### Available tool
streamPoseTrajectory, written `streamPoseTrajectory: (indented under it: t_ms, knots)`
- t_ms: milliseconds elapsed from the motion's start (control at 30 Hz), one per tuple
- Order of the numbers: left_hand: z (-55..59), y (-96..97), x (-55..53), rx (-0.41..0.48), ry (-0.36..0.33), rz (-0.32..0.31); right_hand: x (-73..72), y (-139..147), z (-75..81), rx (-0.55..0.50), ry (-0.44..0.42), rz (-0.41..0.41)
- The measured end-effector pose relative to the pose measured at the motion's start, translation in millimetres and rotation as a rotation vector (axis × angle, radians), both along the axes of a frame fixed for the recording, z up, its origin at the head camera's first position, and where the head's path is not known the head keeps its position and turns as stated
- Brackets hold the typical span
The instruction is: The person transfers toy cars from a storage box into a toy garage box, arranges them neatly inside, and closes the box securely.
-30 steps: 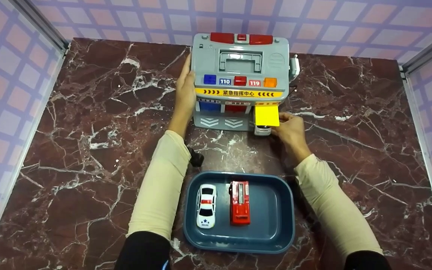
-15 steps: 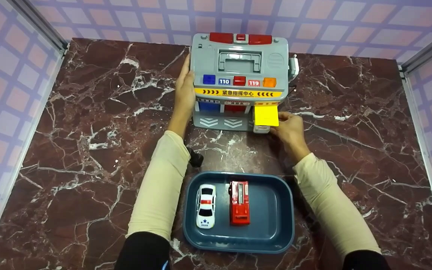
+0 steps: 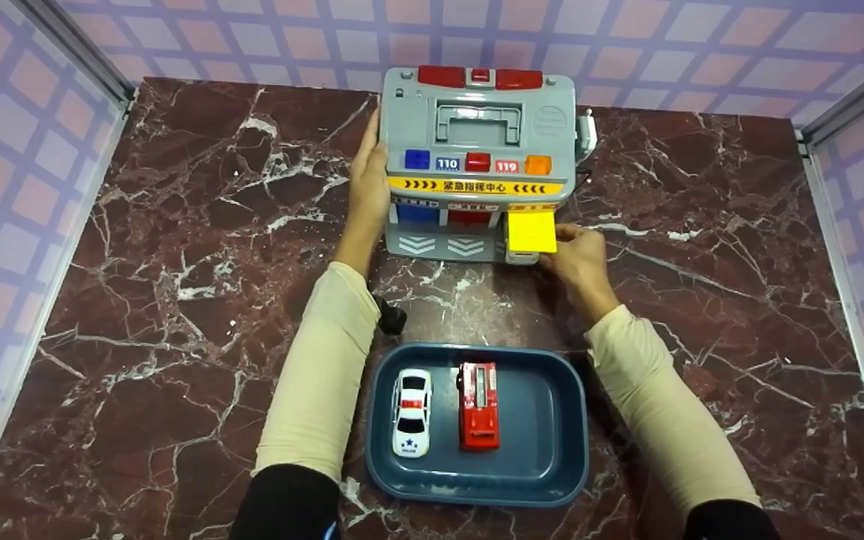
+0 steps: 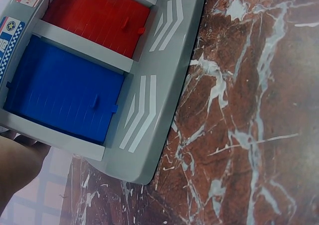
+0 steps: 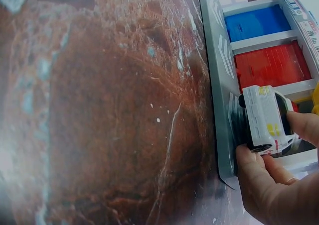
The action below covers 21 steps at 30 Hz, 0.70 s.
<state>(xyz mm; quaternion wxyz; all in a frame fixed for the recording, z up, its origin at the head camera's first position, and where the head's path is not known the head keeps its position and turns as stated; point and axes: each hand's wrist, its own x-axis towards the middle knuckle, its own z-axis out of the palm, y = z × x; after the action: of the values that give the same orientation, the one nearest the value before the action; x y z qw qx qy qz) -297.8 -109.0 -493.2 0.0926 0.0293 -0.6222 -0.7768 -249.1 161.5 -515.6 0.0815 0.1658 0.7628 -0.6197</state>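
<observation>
A grey toy garage [image 3: 409,120] stands at the back of the table, with a blue door [image 4: 65,88], a red door [image 4: 97,21] and a raised yellow door [image 3: 532,231]. My left hand [image 3: 369,187] rests along its left side, fingers lying straight against it; in the left wrist view they are partly hidden. At the bay under the yellow door, my right hand [image 3: 582,259] pinches a white toy van [image 5: 264,118] with yellow marks between thumb and fingers. Most of the van is covered by that door in the head view.
Nearer the body, a blue-grey tray [image 3: 477,496] holds a white toy police car [image 3: 411,427] and a red toy fire truck [image 3: 480,420]. A white piece [image 3: 586,135] sticks out from the garage's right side. Patterned walls [image 3: 252,45] border the marble-look table [image 3: 177,225].
The toy van has slid slightly backward into the bay under the yellow door, pinched in my right hand. My left hand stays on the garage's side.
</observation>
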Motion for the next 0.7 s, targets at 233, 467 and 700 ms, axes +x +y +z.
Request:
streamPoseTrajectory:
  t_ms: [233, 467, 700]
  knots:
    - [0.6, -0.2, 0.1, 0.012, -0.01, 0.001, -0.8, -1.7, -1.2, 0.042, 0.024, -0.013]
    - [-1.0, 0.5, -1.4, 0.004, 0.037, -0.006, -2.6, -0.9, -0.9, 0.14, 0.039, -0.007]
    - [-0.2, 0.8, -0.6, 0.019, 0.009, -0.002, -5.4, -0.2, -2.7, 0.178, 0.053, -0.001]
